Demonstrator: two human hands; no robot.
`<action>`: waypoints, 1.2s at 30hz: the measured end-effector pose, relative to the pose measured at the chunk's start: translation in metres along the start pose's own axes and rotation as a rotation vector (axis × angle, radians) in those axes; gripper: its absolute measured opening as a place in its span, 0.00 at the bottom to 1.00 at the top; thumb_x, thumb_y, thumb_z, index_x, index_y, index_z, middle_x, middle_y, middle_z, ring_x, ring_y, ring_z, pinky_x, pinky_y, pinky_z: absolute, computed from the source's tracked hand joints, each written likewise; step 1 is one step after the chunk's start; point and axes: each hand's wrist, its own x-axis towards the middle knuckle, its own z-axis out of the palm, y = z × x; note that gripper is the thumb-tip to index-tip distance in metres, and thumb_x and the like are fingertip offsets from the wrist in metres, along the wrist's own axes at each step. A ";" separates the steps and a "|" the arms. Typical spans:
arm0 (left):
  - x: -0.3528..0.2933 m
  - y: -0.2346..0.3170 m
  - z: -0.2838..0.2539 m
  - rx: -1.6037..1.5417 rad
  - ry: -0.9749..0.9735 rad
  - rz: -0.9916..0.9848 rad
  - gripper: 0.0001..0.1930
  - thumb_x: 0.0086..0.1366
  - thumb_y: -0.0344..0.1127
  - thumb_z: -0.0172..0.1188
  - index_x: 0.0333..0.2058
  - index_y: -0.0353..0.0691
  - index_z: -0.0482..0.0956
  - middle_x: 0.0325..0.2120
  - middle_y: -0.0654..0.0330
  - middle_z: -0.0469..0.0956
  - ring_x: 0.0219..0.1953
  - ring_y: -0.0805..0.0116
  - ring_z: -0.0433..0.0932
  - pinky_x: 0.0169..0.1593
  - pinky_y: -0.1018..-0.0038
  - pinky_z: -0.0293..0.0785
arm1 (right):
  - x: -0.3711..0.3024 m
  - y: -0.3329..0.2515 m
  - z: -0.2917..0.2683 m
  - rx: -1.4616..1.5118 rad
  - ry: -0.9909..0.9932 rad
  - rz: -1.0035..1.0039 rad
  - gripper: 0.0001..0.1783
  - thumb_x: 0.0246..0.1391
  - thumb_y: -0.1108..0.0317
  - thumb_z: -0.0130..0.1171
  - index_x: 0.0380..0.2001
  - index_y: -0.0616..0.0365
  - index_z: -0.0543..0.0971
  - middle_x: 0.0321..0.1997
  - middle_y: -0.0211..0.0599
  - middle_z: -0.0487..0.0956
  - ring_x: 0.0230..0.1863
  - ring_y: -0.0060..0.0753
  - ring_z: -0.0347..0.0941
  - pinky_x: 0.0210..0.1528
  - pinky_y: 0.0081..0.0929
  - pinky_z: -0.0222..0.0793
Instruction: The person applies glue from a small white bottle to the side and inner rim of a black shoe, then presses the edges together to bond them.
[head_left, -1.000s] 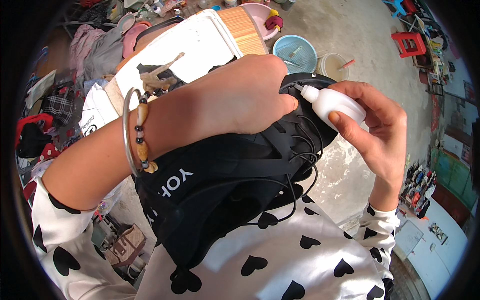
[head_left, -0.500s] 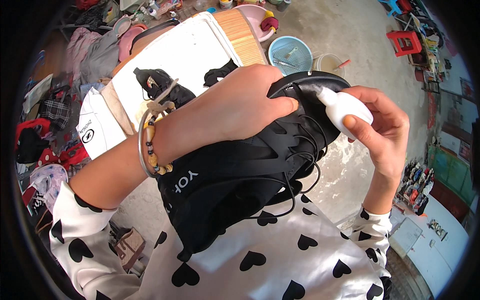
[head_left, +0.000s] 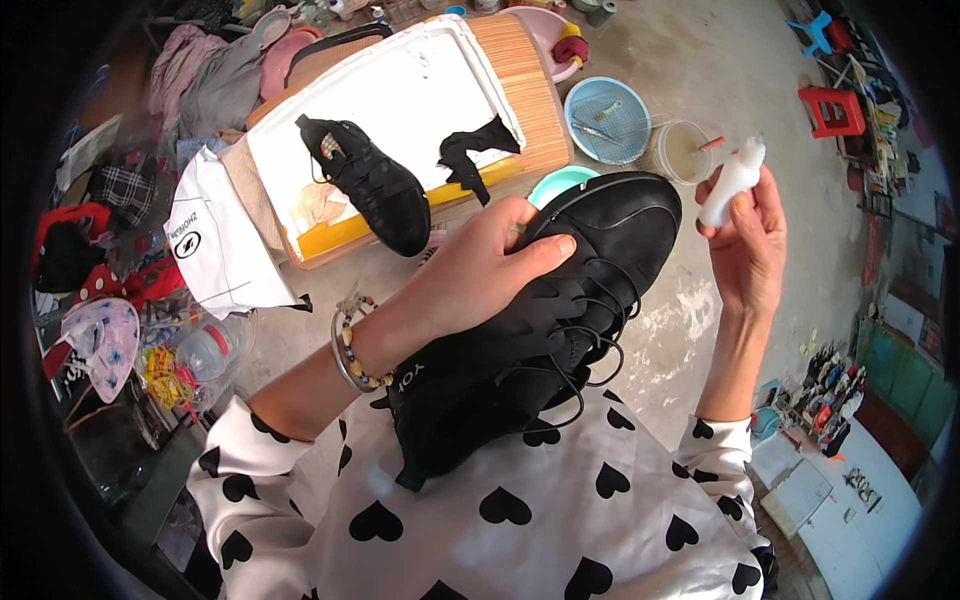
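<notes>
A black lace-up sneaker is held up before my chest, its toe pointing away to the upper right. My left hand grips its left side near the toe, thumb on the upper and the other fingers hidden beneath. In my right hand is a small white squeeze bottle, nozzle up, apart from the shoe. A second black sneaker lies across the near edge of a white tray, beside a black piece of cloth.
Beyond the held shoe are a mint-green basin, a blue basin and a bucket of cloudy liquid. A white printed bag hangs at the table's left. A red stool stands far right; clutter crowds the left.
My right hand has drawn the squeeze bottle away from the shoe's toe, rightward, and turned its nozzle up. The sneaker has turned to show more of its toe, still in my left hand.
</notes>
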 end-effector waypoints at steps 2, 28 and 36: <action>-0.007 0.003 -0.001 -0.110 0.020 0.008 0.19 0.62 0.43 0.60 0.37 0.29 0.70 0.23 0.65 0.73 0.26 0.82 0.68 0.27 0.81 0.65 | 0.015 0.019 -0.006 0.041 -0.007 0.013 0.25 0.54 0.75 0.56 0.56 0.66 0.65 0.44 0.46 0.78 0.41 0.38 0.77 0.34 0.22 0.76; -0.041 0.009 -0.077 0.044 0.312 0.052 0.12 0.61 0.28 0.60 0.40 0.31 0.69 0.31 0.63 0.76 0.32 0.84 0.73 0.33 0.85 0.71 | 0.116 0.240 0.102 -0.256 -0.172 0.296 0.13 0.54 0.72 0.59 0.39 0.57 0.66 0.27 0.24 0.72 0.26 0.12 0.64 0.27 0.11 0.62; -0.047 0.017 -0.094 -0.023 0.457 -0.053 0.19 0.58 0.37 0.65 0.42 0.32 0.71 0.31 0.61 0.77 0.31 0.79 0.75 0.35 0.82 0.71 | 0.130 0.328 0.063 -0.243 0.117 -0.011 0.06 0.51 0.76 0.58 0.29 0.65 0.71 0.20 0.27 0.69 0.23 0.18 0.63 0.27 0.19 0.64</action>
